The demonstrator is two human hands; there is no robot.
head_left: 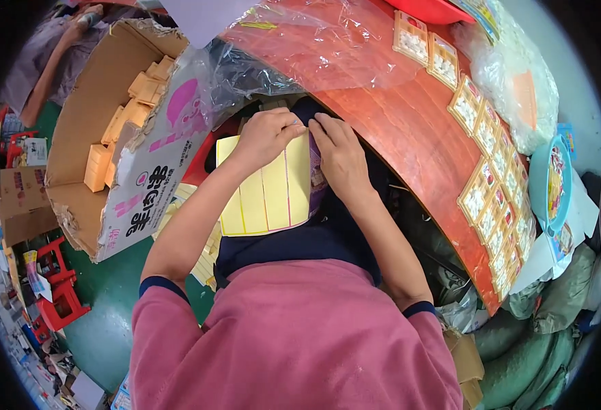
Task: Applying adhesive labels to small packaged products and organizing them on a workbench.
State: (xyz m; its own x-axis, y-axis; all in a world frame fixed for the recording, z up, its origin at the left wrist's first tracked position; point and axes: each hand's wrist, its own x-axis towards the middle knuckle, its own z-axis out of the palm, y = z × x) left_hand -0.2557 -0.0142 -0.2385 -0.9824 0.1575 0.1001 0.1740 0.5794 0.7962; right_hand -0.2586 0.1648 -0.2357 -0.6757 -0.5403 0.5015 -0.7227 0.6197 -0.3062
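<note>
A pale yellow sheet with coloured lines running down it lies over the person's lap, just above the centre of the view. Taking its middle as the clock's hub, the left hand rests across its top at 12 o'clock, fingers curled towards the upper right corner. The right hand is at 2 o'clock, knuckles bent, fingertips at that same corner and close to the left ones. I cannot tell whether either hand pinches the sheet, as the thumbs are hidden. A purple printed piece shows at 3 o'clock, beside the sheet's right edge.

Farther out, a red-brown table curves from 1 to 4 o'clock, bearing trays of white pieces and, at 1 o'clock, clear film. A blue basin is at 3 o'clock, beyond the trays. At 10 o'clock an open carton holds orange trays; red stools are at 8 o'clock.
</note>
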